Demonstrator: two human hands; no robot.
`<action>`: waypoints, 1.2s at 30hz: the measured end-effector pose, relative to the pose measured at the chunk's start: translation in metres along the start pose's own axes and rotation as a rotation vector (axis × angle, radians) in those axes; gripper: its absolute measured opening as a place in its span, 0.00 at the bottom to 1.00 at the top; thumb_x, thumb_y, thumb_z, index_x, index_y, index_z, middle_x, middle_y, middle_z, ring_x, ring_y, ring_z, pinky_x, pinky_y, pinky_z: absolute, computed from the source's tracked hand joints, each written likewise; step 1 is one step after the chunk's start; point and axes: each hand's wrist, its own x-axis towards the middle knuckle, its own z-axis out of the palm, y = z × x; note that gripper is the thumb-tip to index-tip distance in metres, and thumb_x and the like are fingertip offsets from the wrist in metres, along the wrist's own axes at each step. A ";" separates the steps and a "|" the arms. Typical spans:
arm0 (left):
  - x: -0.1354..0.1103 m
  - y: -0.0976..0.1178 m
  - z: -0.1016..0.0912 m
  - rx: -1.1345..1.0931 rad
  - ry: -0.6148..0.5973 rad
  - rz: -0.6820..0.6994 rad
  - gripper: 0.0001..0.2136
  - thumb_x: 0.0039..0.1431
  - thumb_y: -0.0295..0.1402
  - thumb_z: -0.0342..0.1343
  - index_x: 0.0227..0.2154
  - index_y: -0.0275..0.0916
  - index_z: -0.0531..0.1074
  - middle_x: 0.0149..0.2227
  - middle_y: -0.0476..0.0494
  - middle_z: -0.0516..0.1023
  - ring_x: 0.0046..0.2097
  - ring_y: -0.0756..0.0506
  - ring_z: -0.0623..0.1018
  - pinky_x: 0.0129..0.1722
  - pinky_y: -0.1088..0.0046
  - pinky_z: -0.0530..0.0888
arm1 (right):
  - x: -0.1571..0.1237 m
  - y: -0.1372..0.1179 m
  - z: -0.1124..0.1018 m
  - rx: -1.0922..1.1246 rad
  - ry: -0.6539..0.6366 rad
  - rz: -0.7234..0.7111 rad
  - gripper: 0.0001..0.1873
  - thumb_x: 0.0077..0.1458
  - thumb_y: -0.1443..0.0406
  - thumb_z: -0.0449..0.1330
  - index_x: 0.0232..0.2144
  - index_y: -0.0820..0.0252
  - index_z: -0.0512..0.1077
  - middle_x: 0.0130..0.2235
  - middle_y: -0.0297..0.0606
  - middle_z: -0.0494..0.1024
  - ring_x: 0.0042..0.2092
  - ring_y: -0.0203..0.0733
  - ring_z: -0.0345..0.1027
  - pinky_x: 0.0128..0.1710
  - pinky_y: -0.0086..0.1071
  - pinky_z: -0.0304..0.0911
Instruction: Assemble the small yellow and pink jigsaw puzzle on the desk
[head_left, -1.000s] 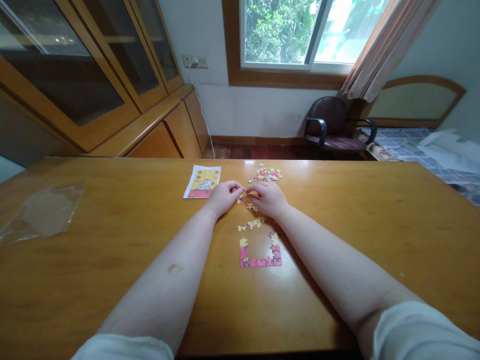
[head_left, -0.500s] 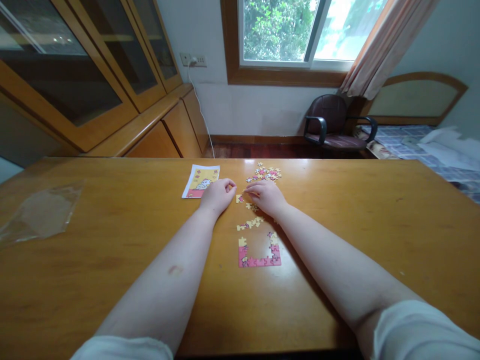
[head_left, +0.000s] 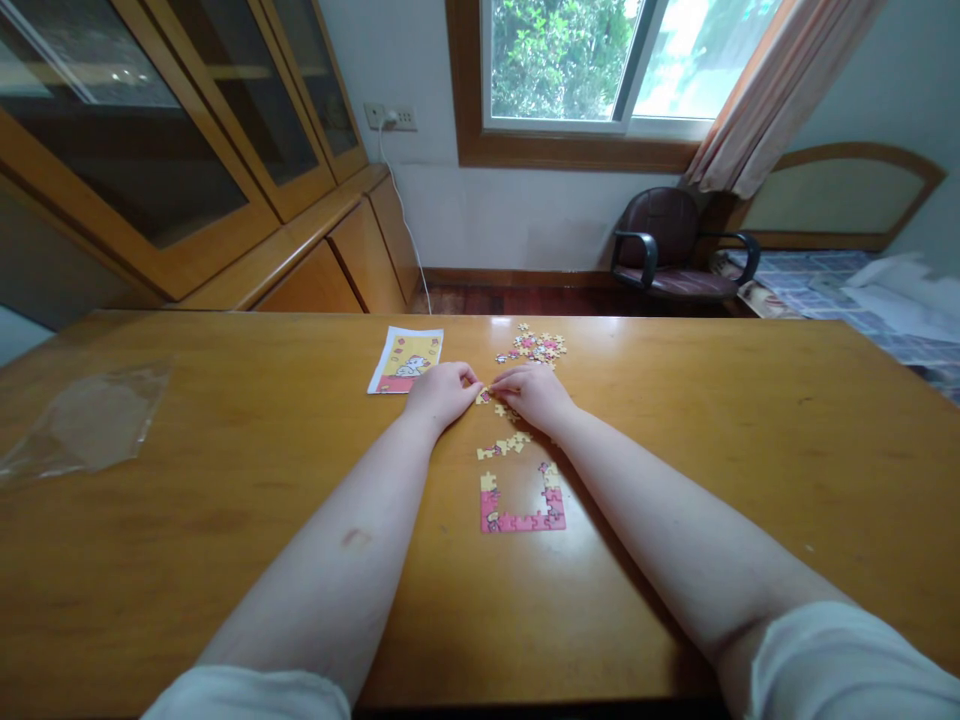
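My left hand (head_left: 444, 392) and my right hand (head_left: 536, 395) meet over the table, fingertips nearly touching. Between them lies a small yellow and pink puzzle piece (head_left: 484, 397), which both hands pinch at its edges. Just below my right hand are a few yellow pieces (head_left: 501, 411), partly covered by it. Closer to me sits a slanting strip of joined yellow pieces (head_left: 504, 447). Nearest is a U-shaped puzzle border (head_left: 517, 523), pink along the bottom with yellow upper ends. A loose heap of puzzle pieces (head_left: 536, 347) lies beyond my right hand.
A picture card (head_left: 405, 345) with a white animal on yellow lies behind my left hand, which overlaps its corner. On the left of the wooden table (head_left: 262, 450) rests a clear plastic bag (head_left: 90, 420). Past the far edge stand a cabinet (head_left: 315, 250) and an armchair (head_left: 660, 240).
My left hand has moved slightly right, its fingertips now at the small piece and closer to my right hand. My right hand stays almost in place. The whole view has shifted slightly.
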 end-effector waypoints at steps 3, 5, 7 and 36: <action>0.001 -0.001 0.001 0.005 -0.002 -0.005 0.09 0.52 0.42 0.57 0.28 0.43 0.77 0.30 0.44 0.78 0.33 0.43 0.74 0.29 0.70 0.65 | 0.000 0.000 0.000 0.007 -0.010 -0.005 0.07 0.55 0.66 0.63 0.33 0.50 0.82 0.39 0.34 0.83 0.41 0.40 0.74 0.48 0.34 0.63; 0.001 -0.001 0.001 0.004 0.000 -0.004 0.09 0.51 0.42 0.57 0.27 0.43 0.77 0.30 0.44 0.78 0.33 0.43 0.74 0.29 0.70 0.65 | 0.000 0.000 0.000 0.009 -0.017 -0.012 0.07 0.56 0.65 0.63 0.33 0.48 0.82 0.39 0.34 0.83 0.41 0.40 0.74 0.47 0.34 0.63; 0.001 -0.001 0.002 -0.002 0.007 -0.001 0.09 0.51 0.42 0.57 0.27 0.43 0.77 0.30 0.44 0.78 0.33 0.43 0.74 0.30 0.70 0.65 | 0.000 -0.001 0.000 0.002 -0.022 -0.017 0.07 0.56 0.65 0.63 0.34 0.48 0.82 0.39 0.34 0.83 0.40 0.40 0.74 0.47 0.34 0.63; -0.002 0.003 -0.003 -0.049 0.008 -0.012 0.09 0.51 0.41 0.58 0.26 0.42 0.76 0.26 0.45 0.76 0.31 0.44 0.73 0.30 0.70 0.64 | -0.003 -0.009 -0.010 -0.033 -0.056 0.004 0.12 0.55 0.70 0.58 0.36 0.53 0.80 0.42 0.36 0.81 0.43 0.43 0.72 0.49 0.38 0.60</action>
